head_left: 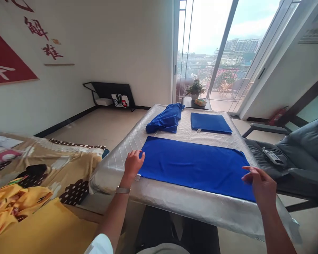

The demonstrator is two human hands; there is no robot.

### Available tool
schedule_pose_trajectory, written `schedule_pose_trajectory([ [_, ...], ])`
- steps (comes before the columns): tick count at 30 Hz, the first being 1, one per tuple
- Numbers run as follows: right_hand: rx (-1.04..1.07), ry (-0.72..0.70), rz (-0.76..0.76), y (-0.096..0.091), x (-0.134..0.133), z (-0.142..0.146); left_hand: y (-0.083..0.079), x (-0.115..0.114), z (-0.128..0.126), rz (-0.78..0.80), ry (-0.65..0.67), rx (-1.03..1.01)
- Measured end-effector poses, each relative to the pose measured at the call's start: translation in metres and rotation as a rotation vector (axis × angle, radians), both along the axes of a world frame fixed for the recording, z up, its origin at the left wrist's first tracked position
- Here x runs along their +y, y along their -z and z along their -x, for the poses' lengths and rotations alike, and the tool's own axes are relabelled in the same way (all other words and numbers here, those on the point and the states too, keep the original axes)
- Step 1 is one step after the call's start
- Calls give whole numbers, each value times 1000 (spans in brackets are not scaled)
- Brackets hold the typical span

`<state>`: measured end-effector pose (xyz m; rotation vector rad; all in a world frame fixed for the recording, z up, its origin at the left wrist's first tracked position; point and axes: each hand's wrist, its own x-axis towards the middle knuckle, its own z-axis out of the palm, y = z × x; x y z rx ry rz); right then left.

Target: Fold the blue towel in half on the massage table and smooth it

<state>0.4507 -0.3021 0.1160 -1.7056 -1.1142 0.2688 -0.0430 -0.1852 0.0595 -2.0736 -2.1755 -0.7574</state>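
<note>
A long blue cloth (190, 165), like a towel, lies spread flat across the near part of a table with a silvery quilted cover (172, 197). My left hand (134, 164) is beside its left end, fingers bent and parted from the thumb, holding nothing. Near the right end hovers my right hand (263, 185), with its fingers apart and nothing in them. A small white tag shows at the cloth's near left corner. Behind it, a crumpled blue cloth (165, 119) lies on the left and a neatly folded blue cloth (211, 122) on the right.
A grey armchair (307, 144) with a white power strip (272, 156) on its seat stands at the right. At the left is a bed with a brown patterned cover (76, 162) and yellow fabric (42, 225). A potted plant (195, 90) stands beyond the table by the glass door.
</note>
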Motion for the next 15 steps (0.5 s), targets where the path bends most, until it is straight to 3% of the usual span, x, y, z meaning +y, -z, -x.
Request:
schedule_pose_trajectory([
  [2, -206, -92, 160, 30, 34, -13, 10, 14, 0, 50, -75, 101],
  [4, -438, -151, 214, 63, 57, -30, 21, 16, -3, 67, -93, 185],
  [8, -664, -203, 343, 114, 66, -57, 37, 13, -4, 71, -64, 292],
  [11, -716, -205, 491, 128, 60, -64, 44, 17, 4, 66, -5, 338],
  [15, -774, -235, 504, 116, 68, -57, 51, 20, 16, 70, 10, 346],
])
